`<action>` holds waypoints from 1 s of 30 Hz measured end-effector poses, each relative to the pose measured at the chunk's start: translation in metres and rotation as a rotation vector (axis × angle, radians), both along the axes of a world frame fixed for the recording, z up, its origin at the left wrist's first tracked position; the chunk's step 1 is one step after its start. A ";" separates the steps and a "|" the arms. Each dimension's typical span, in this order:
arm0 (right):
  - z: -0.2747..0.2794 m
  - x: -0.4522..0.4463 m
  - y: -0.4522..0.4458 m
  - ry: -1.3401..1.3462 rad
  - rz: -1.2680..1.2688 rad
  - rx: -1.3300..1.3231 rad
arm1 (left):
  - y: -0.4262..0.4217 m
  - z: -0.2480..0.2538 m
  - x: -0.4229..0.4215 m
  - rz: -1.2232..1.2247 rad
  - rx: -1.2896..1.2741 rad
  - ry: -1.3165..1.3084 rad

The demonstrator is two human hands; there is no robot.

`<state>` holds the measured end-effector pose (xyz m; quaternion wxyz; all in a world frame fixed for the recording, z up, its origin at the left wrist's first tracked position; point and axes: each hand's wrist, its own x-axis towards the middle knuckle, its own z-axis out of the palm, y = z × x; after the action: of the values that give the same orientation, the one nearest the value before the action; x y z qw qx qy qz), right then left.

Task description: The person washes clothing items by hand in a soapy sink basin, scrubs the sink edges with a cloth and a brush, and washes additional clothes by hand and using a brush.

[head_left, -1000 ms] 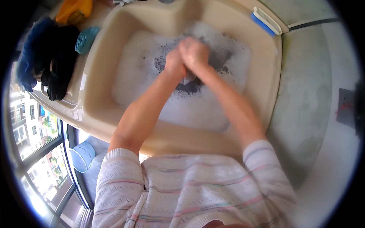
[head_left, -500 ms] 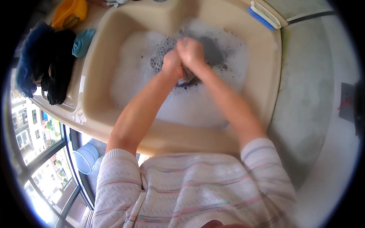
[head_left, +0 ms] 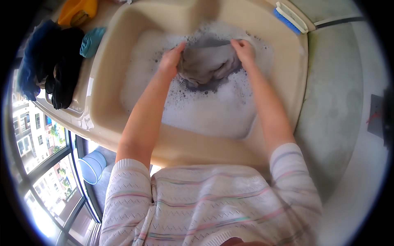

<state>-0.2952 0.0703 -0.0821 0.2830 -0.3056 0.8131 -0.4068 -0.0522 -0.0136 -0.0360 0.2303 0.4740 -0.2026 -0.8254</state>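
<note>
A wet grey cloth garment (head_left: 211, 61) is spread between my hands over the sudsy water; its exact kind does not show. My left hand (head_left: 173, 57) grips its left edge, fingers closed on the fabric. On the opposite side my right hand (head_left: 243, 52) pinches the upper right edge. The lower folds of the garment hang into dark water ringed with bubbles. Around it, white foamy water (head_left: 201, 119) fills the beige sink (head_left: 107, 78).
Dark clothes (head_left: 65, 61) and a rolled teal cloth (head_left: 92, 42) lie on the left ledge, near a yellow container (head_left: 78, 11). A blue-bristled scrub brush (head_left: 290, 18) rests on the right rim. A light-blue bucket (head_left: 92, 167) stands on the floor by the window.
My hands were together, closed around the bunched garment. They have moved apart, left and right, and the grey fabric is now stretched open between them.
</note>
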 end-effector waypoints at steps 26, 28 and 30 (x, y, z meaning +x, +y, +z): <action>0.043 0.069 -0.005 -0.008 0.302 -0.193 | 0.004 0.011 -0.011 -0.413 -0.361 -0.001; 0.093 0.091 -0.011 -0.024 0.457 -0.348 | 0.013 0.025 -0.024 -0.491 -0.623 0.113; 0.135 0.093 -0.012 -0.059 0.551 -0.453 | 0.024 0.051 -0.033 -0.412 -0.779 0.160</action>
<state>-0.2023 0.0584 0.0530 0.3306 -0.5563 0.5810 -0.4936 -0.0851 0.0104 0.0149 0.2372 0.2363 -0.5703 -0.7501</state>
